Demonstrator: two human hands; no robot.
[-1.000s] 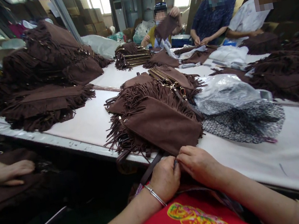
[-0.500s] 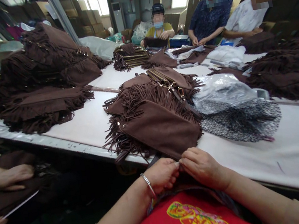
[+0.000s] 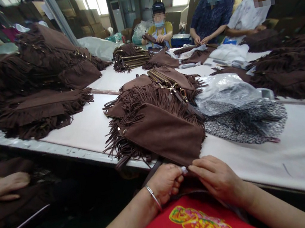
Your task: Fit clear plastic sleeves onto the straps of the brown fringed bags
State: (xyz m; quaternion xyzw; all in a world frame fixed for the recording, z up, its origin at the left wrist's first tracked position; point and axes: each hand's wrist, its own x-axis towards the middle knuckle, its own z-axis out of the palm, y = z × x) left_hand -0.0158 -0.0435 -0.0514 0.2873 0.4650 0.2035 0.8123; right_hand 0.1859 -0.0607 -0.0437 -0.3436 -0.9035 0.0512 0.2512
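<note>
A brown suede fringed bag (image 3: 161, 130) lies on the white table (image 3: 300, 150), its near corner hanging over the front edge just above my hands. My left hand (image 3: 166, 182), with a silver bangle on the wrist, is closed in a pinch at that corner, a small pale thing at its fingertips. My right hand (image 3: 218, 179) is also closed, its fingers pinched and almost meeting the left hand's. A dark strap (image 3: 151, 171) runs down from the bag past my left hand. What either hand pinches is too small to name.
More brown fringed bags are heaped at the left (image 3: 42, 74), centre back (image 3: 130, 57) and right (image 3: 295, 69). A clear plastic bag (image 3: 225, 93) and spotted cloth (image 3: 248, 122) lie right of my bag. A co-worker's hand (image 3: 4, 187) rests at left. Three people work at the far end.
My hands have sunk slightly lower below the bag's corner and drawn a little apart. The co-worker's lower hand at left, with its thin tool, has shifted.
</note>
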